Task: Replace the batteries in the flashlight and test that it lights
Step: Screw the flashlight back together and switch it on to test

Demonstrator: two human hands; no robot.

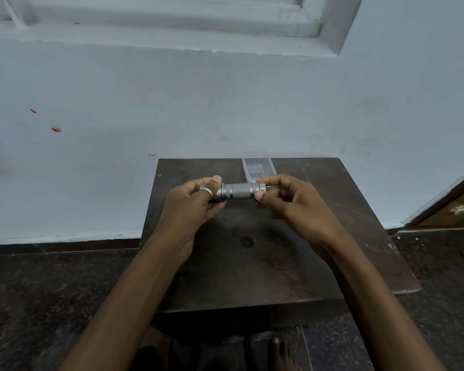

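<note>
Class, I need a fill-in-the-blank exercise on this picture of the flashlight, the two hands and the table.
1. The flashlight is held by ____ hands.
2. The ring is worn on the ____ hand.
3. The right hand pinches the flashlight's ____ end.
4. The clear plastic container stands at the table's ____ edge.

Missing words: both; left; right; far

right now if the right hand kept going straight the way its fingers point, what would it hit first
The right hand points leftward along the flashlight, whose end it already pinches. Beyond that, it would probably meet the left hand holding the other end.
</note>
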